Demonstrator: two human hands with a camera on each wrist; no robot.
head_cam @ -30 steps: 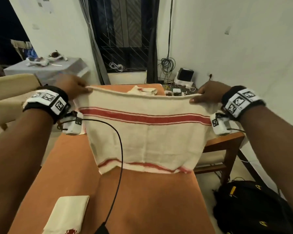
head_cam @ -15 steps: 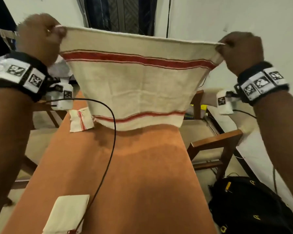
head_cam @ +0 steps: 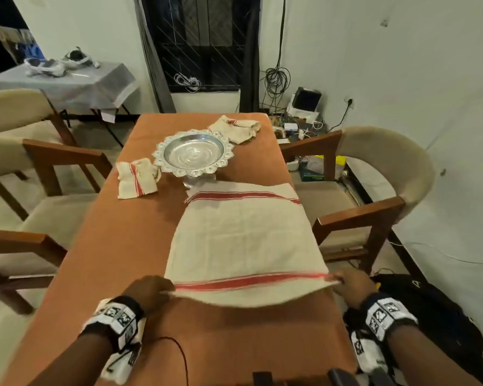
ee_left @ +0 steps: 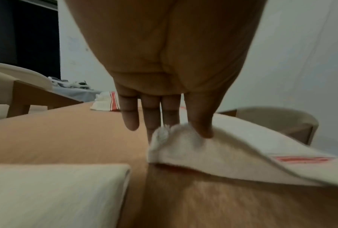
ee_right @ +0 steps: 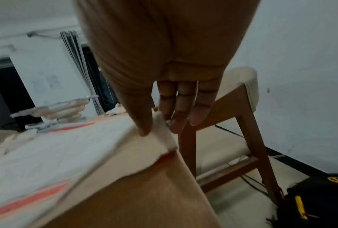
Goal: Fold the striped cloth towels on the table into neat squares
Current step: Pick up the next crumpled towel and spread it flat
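Note:
A cream towel with red stripes (head_cam: 243, 240) lies spread on the orange table (head_cam: 117, 246), its far edge near the silver dish. My left hand (head_cam: 165, 289) pinches its near left corner (ee_left: 176, 135) between thumb and fingers. At the table's right edge my right hand (head_cam: 338, 281) pinches the near right corner (ee_right: 160, 126). The near edge sags slightly above the table between my hands. Two crumpled striped towels lie further off, one (head_cam: 135, 178) left of the dish, one (head_cam: 234, 128) behind it. A folded cream towel (ee_left: 53, 192) sits close by my left wrist.
An ornate silver dish (head_cam: 193, 153) stands mid-table just beyond the spread towel. Wooden armchairs flank the table, left (head_cam: 39, 168) and right (head_cam: 374, 196). A black bag (head_cam: 435, 316) lies on the floor at the right. A thin cable (head_cam: 179, 349) runs over the near table.
The towel was held up in the air by its top corners; now it is laid flat on the table and both hands have come down toward me, still pinching those corners.

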